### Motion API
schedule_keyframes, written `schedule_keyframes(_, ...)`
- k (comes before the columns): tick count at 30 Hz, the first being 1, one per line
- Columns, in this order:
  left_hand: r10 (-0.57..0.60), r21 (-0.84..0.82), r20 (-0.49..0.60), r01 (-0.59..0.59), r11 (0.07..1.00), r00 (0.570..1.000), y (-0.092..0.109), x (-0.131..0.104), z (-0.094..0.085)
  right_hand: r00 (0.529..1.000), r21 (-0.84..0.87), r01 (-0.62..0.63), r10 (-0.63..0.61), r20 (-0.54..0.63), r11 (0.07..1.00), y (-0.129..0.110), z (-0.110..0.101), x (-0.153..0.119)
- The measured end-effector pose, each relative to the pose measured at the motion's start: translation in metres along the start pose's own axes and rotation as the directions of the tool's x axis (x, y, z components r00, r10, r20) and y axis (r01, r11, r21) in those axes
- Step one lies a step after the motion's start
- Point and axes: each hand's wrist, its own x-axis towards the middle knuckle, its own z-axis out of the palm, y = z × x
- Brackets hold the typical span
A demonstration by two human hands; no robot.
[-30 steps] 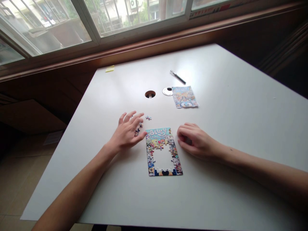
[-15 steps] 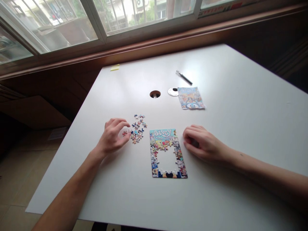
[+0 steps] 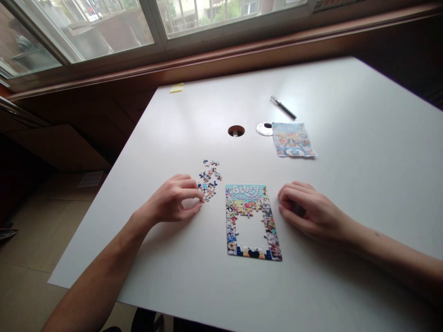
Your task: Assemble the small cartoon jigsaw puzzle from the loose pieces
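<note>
My left hand (image 3: 178, 199) is at the left edge of a pile of loose jigsaw pieces (image 3: 209, 185). Its thumb and index finger come together in a pinch on a small puzzle piece, mostly hidden by the fingertips. A partly assembled jigsaw puzzle (image 3: 231, 230) lies between my hands, its frame and upper rows filled and a white gap in the middle. Just right of the puzzle, my right hand (image 3: 306, 207) rests on the table, fingers curled into a loose fist with nothing visible in them.
On the white table (image 3: 180, 267), a printed picture sheet (image 3: 294, 140) overlaps a round metal cover (image 3: 264, 129). Behind it lies a black pen (image 3: 284, 108). A round cable hole (image 3: 236, 131) opens beyond the pieces. Yellow tape (image 3: 176, 88) sits at the far edge, below a window.
My left hand's thumb and index finger have closed from a wide gap into a pinch by the pile. My right hand stays beside the puzzle. The whole view has shifted slightly.
</note>
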Motion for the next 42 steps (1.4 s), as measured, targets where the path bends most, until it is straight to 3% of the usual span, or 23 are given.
schedule_keyframes(5, 0.045, -0.022, 0.029, -0.045, 0.999, 0.999, 0.003, 0.000, 0.002, 1.000, -0.001, 0.005, -0.005, -0.007, 1.000, 0.000, -0.001, 0.001)
schedule_keyframes(17, -0.035, -0.126, 0.149, 0.054, 0.991, 0.988, 0.012, 0.002, -0.002, 1.000, -0.002, 0.001, -0.001, -0.007, 1.000, -0.005, -0.002, 0.004)
schedule_keyframes(23, -0.006, -0.404, 0.057, 0.029, 0.914, 0.998, 0.034, 0.010, 0.011, 0.992, -0.026, 0.083, -0.085, -0.089, 0.996, -0.010, -0.001, 0.001)
schedule_keyframes(29, -0.211, -0.698, -0.095, 0.086, 0.711, 0.973, 0.067, 0.026, 0.042, 0.943, -0.054, 0.282, -0.287, -0.170, 0.958, -0.033, 0.008, 0.002)
schedule_keyframes(37, -0.179, -0.766, -0.127, 0.018, 0.642, 0.976, 0.069, 0.033, 0.057, 0.901, -0.074, 0.328, -0.335, -0.274, 0.942, -0.042, 0.020, 0.010)
schedule_keyframes(42, -0.124, -0.706, -0.177, -0.039, 0.707, 0.976, 0.072, 0.036, 0.058, 0.896, -0.088, 0.336, -0.348, -0.276, 0.938, -0.045, 0.021, 0.012)
